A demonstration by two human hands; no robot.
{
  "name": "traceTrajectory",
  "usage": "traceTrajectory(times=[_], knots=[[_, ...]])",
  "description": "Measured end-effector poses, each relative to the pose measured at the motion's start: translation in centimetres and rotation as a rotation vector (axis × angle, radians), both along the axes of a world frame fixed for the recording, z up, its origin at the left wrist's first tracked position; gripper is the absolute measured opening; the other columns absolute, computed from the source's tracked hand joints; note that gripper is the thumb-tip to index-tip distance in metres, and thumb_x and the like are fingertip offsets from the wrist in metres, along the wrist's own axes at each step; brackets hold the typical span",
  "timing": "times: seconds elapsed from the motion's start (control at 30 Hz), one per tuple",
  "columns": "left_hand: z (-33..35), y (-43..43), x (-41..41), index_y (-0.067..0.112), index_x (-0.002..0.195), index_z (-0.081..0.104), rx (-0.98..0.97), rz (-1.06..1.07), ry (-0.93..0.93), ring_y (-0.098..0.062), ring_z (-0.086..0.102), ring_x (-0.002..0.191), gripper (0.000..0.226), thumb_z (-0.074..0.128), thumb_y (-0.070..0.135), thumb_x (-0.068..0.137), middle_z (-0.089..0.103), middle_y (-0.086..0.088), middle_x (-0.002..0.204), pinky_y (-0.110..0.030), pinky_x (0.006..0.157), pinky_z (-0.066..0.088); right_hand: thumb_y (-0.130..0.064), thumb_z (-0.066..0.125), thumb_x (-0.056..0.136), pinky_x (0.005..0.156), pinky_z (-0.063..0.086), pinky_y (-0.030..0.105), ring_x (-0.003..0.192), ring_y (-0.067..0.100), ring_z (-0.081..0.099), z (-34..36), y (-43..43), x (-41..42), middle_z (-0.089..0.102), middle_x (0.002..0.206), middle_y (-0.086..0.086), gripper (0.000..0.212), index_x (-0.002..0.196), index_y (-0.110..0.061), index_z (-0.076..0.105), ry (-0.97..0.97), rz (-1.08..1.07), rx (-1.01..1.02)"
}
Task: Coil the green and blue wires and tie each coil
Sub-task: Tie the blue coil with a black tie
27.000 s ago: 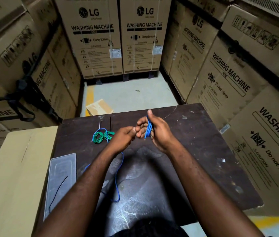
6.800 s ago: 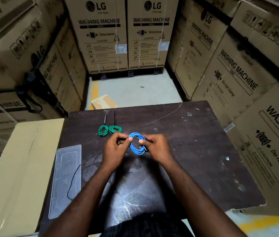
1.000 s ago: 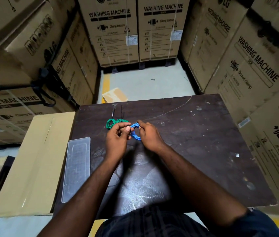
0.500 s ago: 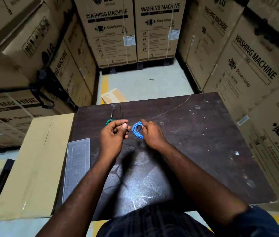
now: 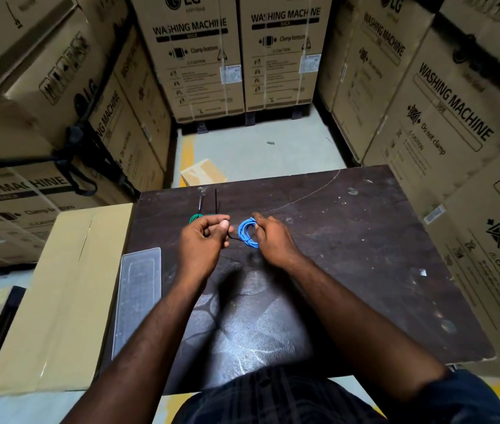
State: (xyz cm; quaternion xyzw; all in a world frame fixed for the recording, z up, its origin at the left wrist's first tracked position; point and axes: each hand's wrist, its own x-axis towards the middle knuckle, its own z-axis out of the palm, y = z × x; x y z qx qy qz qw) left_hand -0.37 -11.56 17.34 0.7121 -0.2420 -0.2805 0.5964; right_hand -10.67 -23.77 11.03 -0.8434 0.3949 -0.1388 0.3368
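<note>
Head camera, looking down. Since half a second ago the two hands have drawn a little apart: the left hand (image 5: 204, 240) has slid toward the left of the frame, and a short stretch of thin black tie (image 5: 234, 238) now shows between it and the blue wire coil (image 5: 247, 233).

The left hand's fingers are curled and its thumb and fingertips pinch the end of that black tie. The right hand (image 5: 273, 240) grasps the right side of the blue coil with bent fingers. The coil is a small round bundle of several loops, held at the middle of the frame just above the dark, scuffed table (image 5: 349, 255).

The green wire coil (image 5: 195, 218) lies on the table just beyond the left hand, mostly hidden by it, so only its upper left edge shows. Two thin dark strips (image 5: 215, 200) run from it toward the table's far edge.

At lower left, a clear plastic tray (image 5: 138, 295) lies along the table's left edge. Beside it is a flat tan cardboard box (image 5: 58, 301). Tall cartons printed "WASHING MACHINE" (image 5: 193, 56) are stacked across the top and down both sides of the frame. A small piece of cardboard (image 5: 202, 175) lies on the pale floor beyond the table.
</note>
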Motion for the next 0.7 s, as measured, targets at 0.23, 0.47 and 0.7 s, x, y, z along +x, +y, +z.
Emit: traceTrajectory(times=[0.23, 0.47, 0.7], knots=[[0.9, -0.4, 0.7, 0.004, 0.099, 0.068, -0.042, 0.034, 0.004, -0.004, 0.061, 0.058, 0.012, 0.059, 0.004, 0.092, 0.07, -0.008, 0.077, -0.016, 0.058, 0.052, -0.009, 0.044, 0.092, 0.089, 0.04, 0.031, 0.104, 0.036, 0.056, -0.1, 0.3, 0.1, 0.059, 0.11, 0.027, 0.044, 0.136, -0.005, 0.049, -0.002, 0.005, -0.004], [-1.2, -1.2, 0.7, -0.001, 0.096, 0.068, 0.03, -0.025, -0.091, -0.013, 0.062, 0.062, 0.01, 0.062, 0.001, 0.089, 0.07, -0.014, 0.079, -0.03, 0.067, 0.056, -0.007, 0.045, 0.09, 0.085, 0.042, 0.034, 0.098, 0.038, 0.058, 0.0, 1.0, 0.4, 0.061, 0.105, 0.029, 0.043, 0.133, -0.002, 0.051, -0.05, 0.056, -0.046], [-4.1, -1.9, 1.0, 0.02, 0.085, 0.073, 0.087, -0.058, -0.272, -0.014, 0.068, 0.087, 0.013, 0.069, 0.008, 0.079, 0.073, 0.004, 0.089, -0.031, 0.085, 0.053, -0.005, 0.045, 0.092, 0.091, 0.04, 0.03, 0.106, 0.035, 0.058, 0.4, 1.4, 0.7, 0.061, 0.114, 0.026, 0.042, 0.133, -0.004, 0.051, -0.125, 0.076, -0.005]])
